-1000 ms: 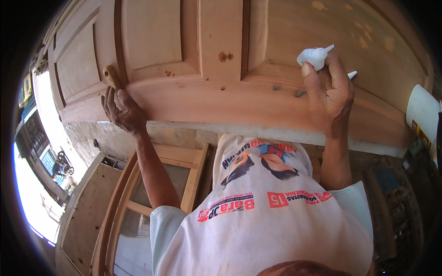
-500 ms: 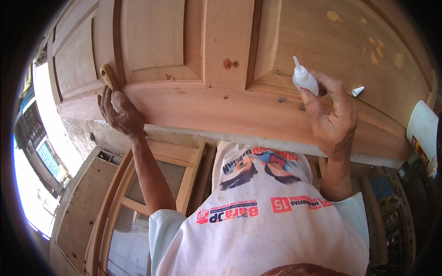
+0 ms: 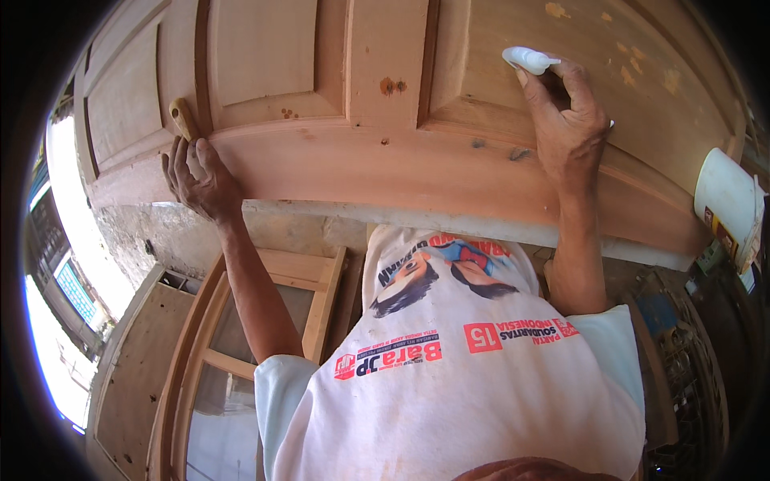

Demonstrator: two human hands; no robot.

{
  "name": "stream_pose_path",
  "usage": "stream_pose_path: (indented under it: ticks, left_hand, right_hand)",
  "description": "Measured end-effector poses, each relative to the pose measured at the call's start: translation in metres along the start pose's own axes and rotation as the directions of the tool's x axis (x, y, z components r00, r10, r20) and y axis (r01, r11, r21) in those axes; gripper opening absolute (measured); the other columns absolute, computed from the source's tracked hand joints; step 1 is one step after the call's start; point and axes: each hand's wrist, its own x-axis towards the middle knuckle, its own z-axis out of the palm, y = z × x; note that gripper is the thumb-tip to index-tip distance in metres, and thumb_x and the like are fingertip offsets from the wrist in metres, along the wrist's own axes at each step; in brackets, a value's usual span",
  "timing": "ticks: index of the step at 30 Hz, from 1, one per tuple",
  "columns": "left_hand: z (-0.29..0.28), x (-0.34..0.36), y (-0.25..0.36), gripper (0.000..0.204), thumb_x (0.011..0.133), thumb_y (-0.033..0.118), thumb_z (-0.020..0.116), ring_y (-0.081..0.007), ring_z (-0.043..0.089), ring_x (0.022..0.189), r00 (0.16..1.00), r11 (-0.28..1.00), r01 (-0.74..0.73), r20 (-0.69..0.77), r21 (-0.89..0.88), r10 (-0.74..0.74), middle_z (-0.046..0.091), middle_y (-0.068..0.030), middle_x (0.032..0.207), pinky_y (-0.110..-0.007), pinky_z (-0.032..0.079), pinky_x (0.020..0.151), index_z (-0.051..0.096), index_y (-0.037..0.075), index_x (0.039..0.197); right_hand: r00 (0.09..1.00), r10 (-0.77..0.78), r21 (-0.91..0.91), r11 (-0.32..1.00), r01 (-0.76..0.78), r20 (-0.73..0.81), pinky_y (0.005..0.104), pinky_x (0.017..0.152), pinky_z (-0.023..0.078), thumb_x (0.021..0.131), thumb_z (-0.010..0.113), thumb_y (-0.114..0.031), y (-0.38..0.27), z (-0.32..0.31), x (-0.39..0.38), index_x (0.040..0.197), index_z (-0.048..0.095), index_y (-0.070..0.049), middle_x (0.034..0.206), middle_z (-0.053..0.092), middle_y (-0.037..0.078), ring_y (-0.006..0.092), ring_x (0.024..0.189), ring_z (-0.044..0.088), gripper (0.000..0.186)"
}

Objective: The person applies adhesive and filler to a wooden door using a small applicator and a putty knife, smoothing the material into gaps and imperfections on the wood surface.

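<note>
My right hand (image 3: 573, 132) pinches a small white squeeze bottle (image 3: 529, 59) between thumb and fingers. The bottle lies tipped on its side above the door panel, its thin nozzle pointing right. Under both hands stretches a panelled wooden door (image 3: 305, 164) with dark knots and patches of filler. A light wooden handle (image 3: 183, 119) sticks out beyond the fingertips of my left hand (image 3: 202, 180). Those fingers are curled against its near end, by the door's lower rail; the rest of that tool is hidden. A sliver of the white cap (image 3: 612, 124) shows beside my right hand.
At the right end of the door stands a white bucket (image 3: 726, 196). A glazed wooden frame (image 3: 228, 362) leans below on the left, next to a speckled board (image 3: 144, 377). Dark clutter (image 3: 682, 361) fills the lower right.
My right hand has moved farther over the panel and turned the bottle from nozzle-up to lying sideways. The cap is now mostly covered by that hand. My left hand stays by the handle.
</note>
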Motion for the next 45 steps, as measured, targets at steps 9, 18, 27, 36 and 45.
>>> stream_pose_path:
  ticks: [9, 18, 27, 36, 45]
  left_hand:
    - [-0.003, 0.012, -0.02, 0.027, 0.092, 0.024, 0.079, -0.0306, 0.052, 0.139, 0.964, 0.912, 0.251, 0.168, -0.325, -0.205, 0.065, -0.0146, 0.139, -0.043, 0.039, 0.117, 0.076, 0.004, 0.111]
    - [-0.054, -0.012, 0.068, 0.018, 0.088, 0.013, 0.08, -0.03, 0.057, 0.136, 0.938, 0.917, -0.066, 0.29, -0.393, 0.192, 0.068, -0.0102, 0.134, -0.048, 0.035, 0.12, 0.073, 0.007, 0.104]
    - [-0.074, -0.045, 0.181, 0.036, 0.079, 0.023, 0.088, -0.0235, 0.057, 0.137, 0.535, 0.575, -0.456, 0.307, -0.68, 0.787, 0.07, -0.0019, 0.133, -0.052, 0.023, 0.124, 0.073, 0.015, 0.11]
    - [-0.017, -0.013, 0.085, 0.05, 0.087, 0.027, 0.084, -0.0302, 0.052, 0.14, 0.968, 0.934, -0.213, 0.07, -0.285, 0.242, 0.066, -0.0076, 0.137, -0.047, 0.037, 0.116, 0.067, 0.012, 0.132]
    - [0.013, -0.023, 0.062, 0.036, 0.09, 0.027, 0.079, -0.0279, 0.057, 0.135, 0.994, 0.989, -0.088, 0.052, -0.117, 0.094, 0.069, -0.0059, 0.132, -0.045, 0.04, 0.114, 0.073, 0.01, 0.121]
  right_hand:
    - [0.994, 0.079, -0.141, 0.986, -0.089, -0.075, 0.0308, 0.075, 0.056, 0.094, 0.079, -0.019, 0.001, 0.007, 0.028, 0.118, 0.075, -0.007, 0.097, 0.077, 0.005, 0.0142, 0.083, 0.072, 0.027]
    - [0.988, 0.147, -0.148, 0.979, -0.139, 0.046, 0.0361, 0.07, 0.056, 0.087, 0.084, -0.025, -0.053, -0.023, -0.015, 0.116, 0.069, -0.002, 0.099, 0.072, 0.011, 0.0211, 0.082, 0.07, 0.039]
    - [0.612, -0.092, 0.121, 0.993, -0.006, 0.785, 0.0459, 0.078, 0.056, 0.092, 0.077, -0.026, -0.108, -0.055, -0.046, 0.122, 0.068, -0.001, 0.103, 0.071, 0.021, 0.041, 0.088, 0.07, 0.04]
    - [0.731, 0.243, 0.142, 0.895, -0.422, 0.638, 0.0325, 0.069, 0.054, 0.094, 0.065, -0.005, -0.044, -0.085, -0.029, 0.12, 0.069, 0.0, 0.095, 0.071, 0.012, 0.0214, 0.077, 0.069, 0.026]
    - [0.662, -0.157, 0.097, 0.987, 0.127, 0.733, 0.0342, 0.067, 0.054, 0.093, 0.068, -0.003, -0.019, -0.072, 0.003, 0.113, 0.076, -0.003, 0.097, 0.072, 0.01, 0.0192, 0.073, 0.067, 0.021]
